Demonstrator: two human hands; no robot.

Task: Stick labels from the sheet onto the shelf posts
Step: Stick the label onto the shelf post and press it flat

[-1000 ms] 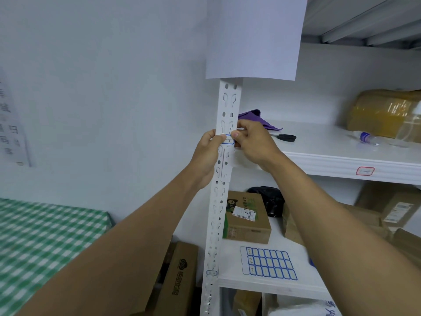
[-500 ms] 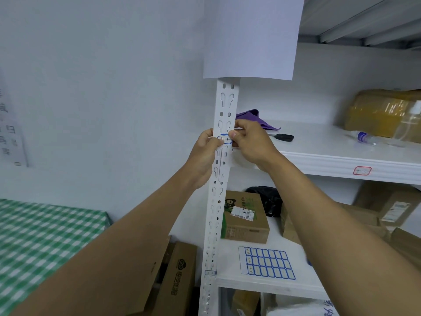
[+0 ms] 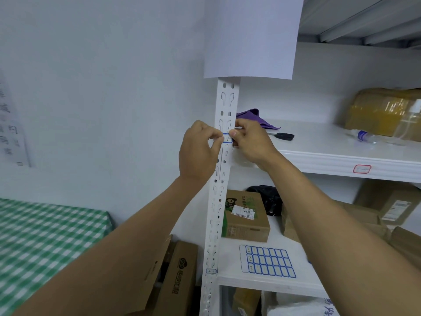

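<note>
A white perforated shelf post (image 3: 224,103) runs up the middle of the view. A small blue-bordered label (image 3: 227,139) lies across it at the height of the upper shelf. My left hand (image 3: 199,151) pinches the label's left end and my right hand (image 3: 251,140) pinches its right end, thumbs on the post's face. The label sheet (image 3: 266,261), with blue-framed labels, lies flat on the lower shelf (image 3: 262,281). Another blue label (image 3: 211,271) sits lower on the same post.
A white paper sheet (image 3: 252,35) hangs over the post's top. The upper shelf (image 3: 341,156) carries purple cloth, scissors (image 3: 283,136), a bottle, a wrapped parcel and a red label (image 3: 361,169) on its edge. Cardboard boxes (image 3: 245,215) fill the lower shelf and floor. A green checked tablecloth (image 3: 41,242) lies left.
Both hands stay at the label on the post; the view has shifted slightly and the fingers have adjusted a little on the label's ends.
</note>
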